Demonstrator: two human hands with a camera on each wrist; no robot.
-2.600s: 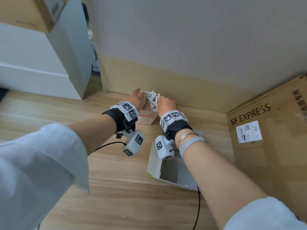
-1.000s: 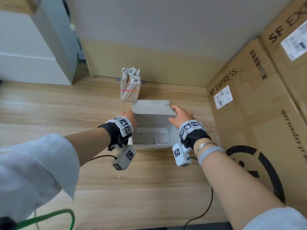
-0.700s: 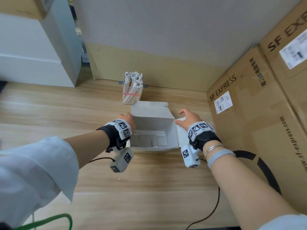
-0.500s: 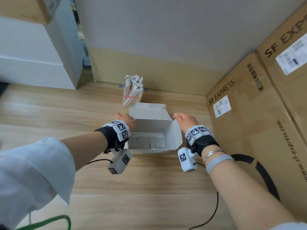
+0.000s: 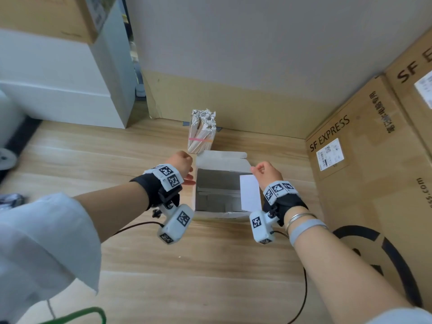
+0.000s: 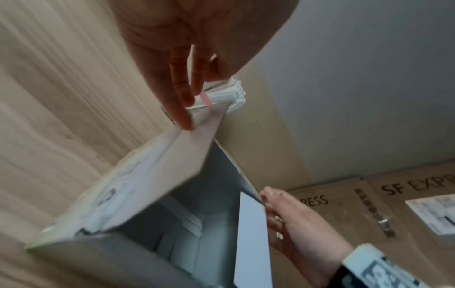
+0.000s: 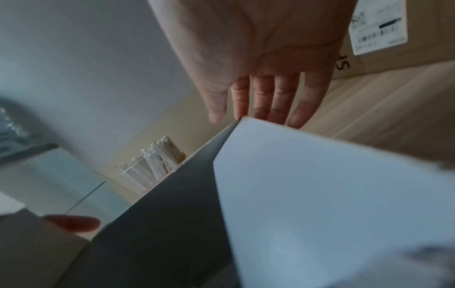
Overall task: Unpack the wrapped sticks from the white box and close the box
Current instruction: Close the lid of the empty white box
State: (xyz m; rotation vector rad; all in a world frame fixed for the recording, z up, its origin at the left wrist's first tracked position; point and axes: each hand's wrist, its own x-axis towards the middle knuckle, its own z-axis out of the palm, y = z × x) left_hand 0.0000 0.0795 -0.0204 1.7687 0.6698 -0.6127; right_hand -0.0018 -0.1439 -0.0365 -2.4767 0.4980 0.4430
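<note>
White box (image 5: 221,215) open on the wooden floor (image 5: 210,265) at centre, mouth facing up, holding only folded inner cardboard panels at its bottom; no sticks inside. Lid flap (image 5: 222,161) standing up at the box's 12 o'clock edge, right side flap (image 5: 250,192) tilted inward over the opening at 3 o'clock, left side flap (image 6: 157,175) raised at 9 o'clock. Bundle of wrapped sticks (image 5: 202,132) standing upright just beyond the box at 12 o'clock, out of the box, near the base of the wall (image 5: 257,43), bound by a pink band (image 5: 199,139), crumpled paper ends on top. Left hand (image 5: 181,166) at the box's 9 o'clock side, fingers straight and close together, fingertips (image 6: 183,117) touching the top corner of the left side flap, nothing gripped. Right hand (image 5: 266,171) at the 3 o'clock side, fingers (image 7: 275,101) straight and pressed side by side against the outer face of the right side flap near its far corner, thumb (image 7: 216,109) apart from them on the inner side; whether thumb actually pinches the flap cannot be told. Large brown carton (image 5: 374,160) printed "SF EXPRESS" with a shipping label at 3 o'clock of the box, well apart from it. White cabinet (image 5: 70,90) at 10 o'clock, with a brown box (image 5: 51,17) on top. Green loop (image 5: 77,315) at 7 o'clock on the floor.
</note>
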